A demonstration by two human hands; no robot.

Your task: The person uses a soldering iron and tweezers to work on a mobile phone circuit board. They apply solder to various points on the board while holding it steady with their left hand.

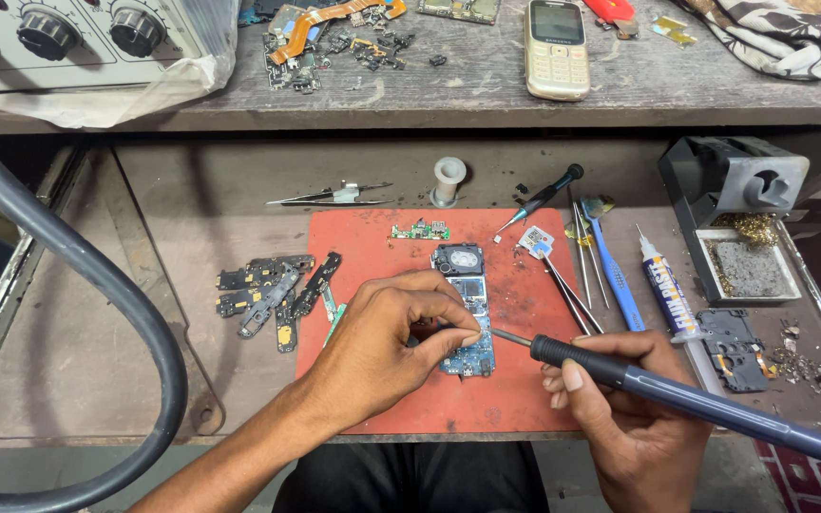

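Here the left hand (382, 347) has its fingers (448, 323) pinched on the blue circuit board (472, 313), mid red mat (372, 380). The right hand (634, 408) is clamped around the soldering iron (620, 372), its tip beside those fingers; tweezers (582, 275) lie just beyond.

Left hand (387, 347) lay palm-down, fingers curled, thumb and forefinger pinched together at the tips. Right hand (624, 418) sat lower right, fingers wrapped in a pen-style grip, thumb on top.

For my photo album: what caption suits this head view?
Left hand steadies a phone circuit board while right hand applies a soldering iron.
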